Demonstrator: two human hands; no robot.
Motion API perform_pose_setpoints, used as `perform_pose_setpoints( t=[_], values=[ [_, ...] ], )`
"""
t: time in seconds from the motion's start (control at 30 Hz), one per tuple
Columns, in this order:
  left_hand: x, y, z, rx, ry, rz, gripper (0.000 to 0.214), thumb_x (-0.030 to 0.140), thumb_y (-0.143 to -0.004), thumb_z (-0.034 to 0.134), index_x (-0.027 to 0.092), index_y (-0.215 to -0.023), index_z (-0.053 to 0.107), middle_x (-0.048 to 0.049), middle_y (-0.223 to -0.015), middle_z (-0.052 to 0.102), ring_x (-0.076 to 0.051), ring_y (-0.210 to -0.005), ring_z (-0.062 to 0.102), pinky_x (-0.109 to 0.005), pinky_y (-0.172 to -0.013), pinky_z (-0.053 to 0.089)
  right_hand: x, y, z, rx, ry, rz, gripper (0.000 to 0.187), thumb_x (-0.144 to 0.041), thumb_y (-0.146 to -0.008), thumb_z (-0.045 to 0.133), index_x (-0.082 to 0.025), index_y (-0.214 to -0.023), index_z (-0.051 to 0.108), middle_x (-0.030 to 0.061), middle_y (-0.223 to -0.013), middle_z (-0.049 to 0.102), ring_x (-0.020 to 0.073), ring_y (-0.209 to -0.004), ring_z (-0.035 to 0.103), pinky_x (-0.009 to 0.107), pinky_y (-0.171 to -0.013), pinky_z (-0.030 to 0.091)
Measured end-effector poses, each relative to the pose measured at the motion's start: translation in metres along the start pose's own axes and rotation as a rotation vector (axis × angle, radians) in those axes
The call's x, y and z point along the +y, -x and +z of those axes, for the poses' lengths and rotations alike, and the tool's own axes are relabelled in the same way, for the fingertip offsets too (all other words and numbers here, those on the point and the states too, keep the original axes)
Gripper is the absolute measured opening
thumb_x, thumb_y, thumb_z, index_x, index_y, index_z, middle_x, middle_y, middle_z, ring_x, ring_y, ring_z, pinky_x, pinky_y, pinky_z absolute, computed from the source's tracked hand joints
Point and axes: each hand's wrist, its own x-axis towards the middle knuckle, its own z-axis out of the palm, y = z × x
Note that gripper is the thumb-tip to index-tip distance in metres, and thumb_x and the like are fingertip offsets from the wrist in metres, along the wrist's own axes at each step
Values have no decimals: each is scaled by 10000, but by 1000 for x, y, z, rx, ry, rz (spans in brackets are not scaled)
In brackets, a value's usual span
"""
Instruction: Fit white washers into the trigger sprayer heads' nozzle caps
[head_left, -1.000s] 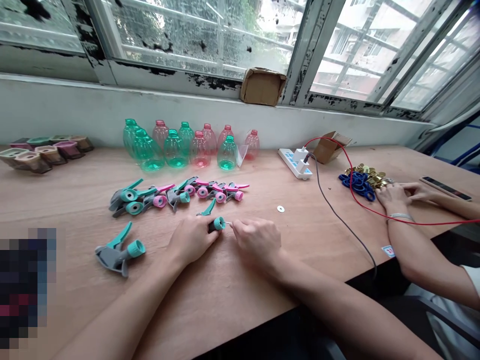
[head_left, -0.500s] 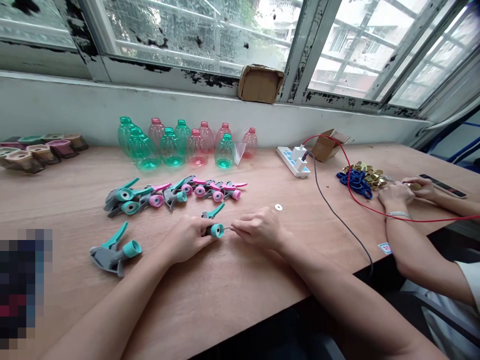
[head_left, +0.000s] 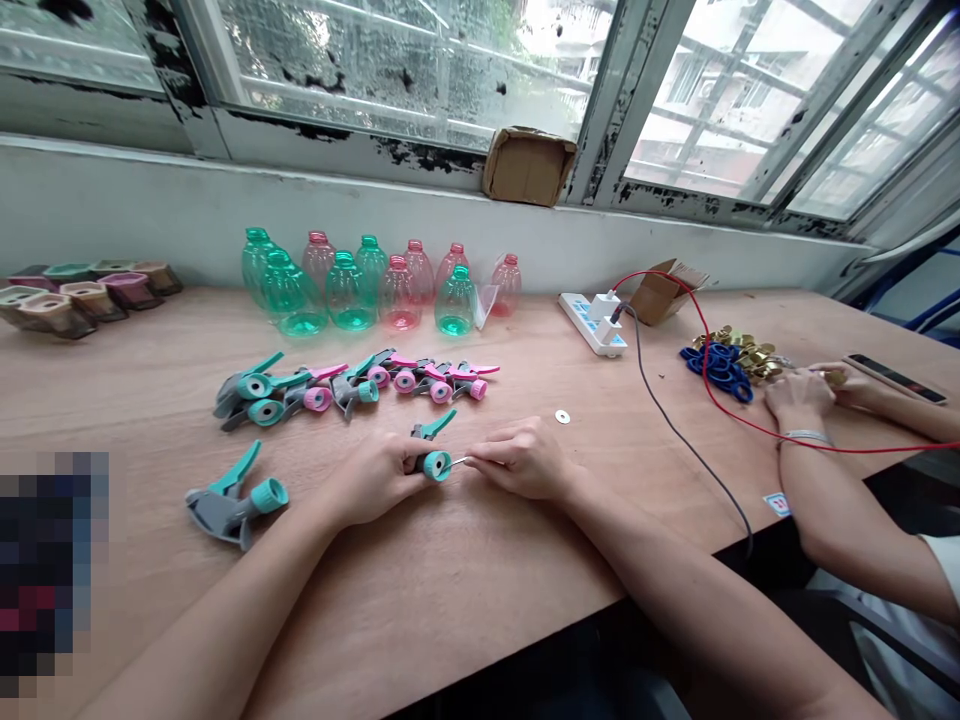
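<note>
Head view: the left hand (head_left: 373, 480) is closed round a teal-and-gray trigger sprayer head (head_left: 424, 448), fingers wrapped on the body, with the trigger angled up and away and the teal nozzle cap (head_left: 436, 465) facing right. The right hand (head_left: 519, 460) is just beside it, its fingers drawn narrow on a thin metal pin (head_left: 460, 461), which looks pinched at the fingertips. The pin's tip is at or very near the nozzle cap; actual contact is too small to tell. The hold reads as deliberate: left hand braces the part and presents the nozzle, right hand lines the pin up with it, forearms both low on the plywood bench (head_left: 480, 570) for stability. Sprayer heads in teal and pink (head_left: 352, 388) lie bunched in a row beyond the hands, probably kept together as a batch. One more teal-and-gray sprayer head (head_left: 232, 505) lies apart to the left, out of either hand's reach path. A flat metal washer (head_left: 562, 416) lies alone to the right. Behind them, teal and pink plastic bottles (head_left: 345, 292) stand against the wall. Farther right, a co-worker's hands (head_left: 801, 395) work beside blue rings (head_left: 718, 372) and brass caps (head_left: 739, 347), near a phone (head_left: 896, 378).
</note>
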Motion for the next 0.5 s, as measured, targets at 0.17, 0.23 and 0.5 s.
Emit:
perform_pose_setpoints(
  t=[0.17,0.23,0.5],
  values=[
    [5,-2,0,87,-90,-52,168,254,-787,576,139,-724,681,59,-517,375,-76,-504,327,-210,-491,214,-8,-2,-4,123,129,-17,367,-331,-963,469,-205,-681,668,-21,-588,631,84,-543,502,281,-517,203],
    [7,-2,0,101,-108,-57,160,248,-781,580,141,-724,685,60,-509,383,-74,-497,328,-210,-489,213,-13,-3,-6,147,185,-10,373,-311,-953,479,-201,-635,640,-28,-563,622,84,-520,485,286,-510,188],
    [5,-1,0,95,-108,-35,185,268,-805,566,150,-771,704,54,-523,398,-75,-503,325,-198,-489,224,-8,1,5,87,51,59,371,-361,-949,490,-203,-674,683,-16,-587,637,81,-509,494,271,-514,217]
  ],
)
